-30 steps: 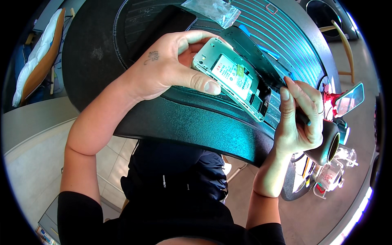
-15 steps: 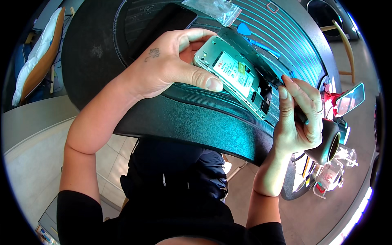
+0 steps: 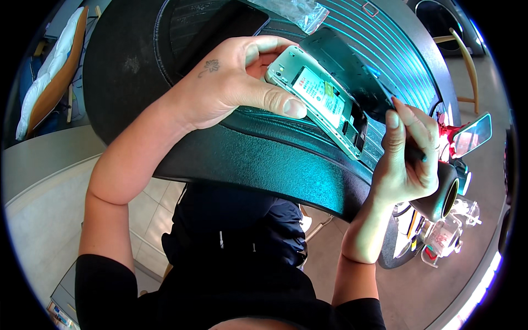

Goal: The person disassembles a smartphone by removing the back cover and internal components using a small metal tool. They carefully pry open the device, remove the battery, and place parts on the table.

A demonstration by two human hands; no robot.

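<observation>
My left hand (image 3: 236, 77) is closed round the upper end of an opened smartphone (image 3: 294, 65), thumb along its near edge. Inside the phone lies a pale battery (image 3: 319, 98) with a printed label and a small yellow sticker. Between thumb and fingers, my right hand (image 3: 410, 146) pinches the lower corner of a thin dark back cover (image 3: 346, 69). The cover leans open along the phone's far side; whether they still touch at the top end I cannot tell. Something dark, partly hidden, sits in the right palm.
Behind my left hand a dark phone (image 3: 234, 30) lies on the black ribbed table (image 3: 264, 157). A clear plastic bag (image 3: 300, 12) is at the far side. To the right stand a dark cup (image 3: 440, 192), a red holder with a phone (image 3: 473, 135) and a glass teapot (image 3: 443, 234).
The back cover has swung wider away from the phone body, showing more of its inner face. My right hand has shifted slightly right with it; the left hand has moved a little right.
</observation>
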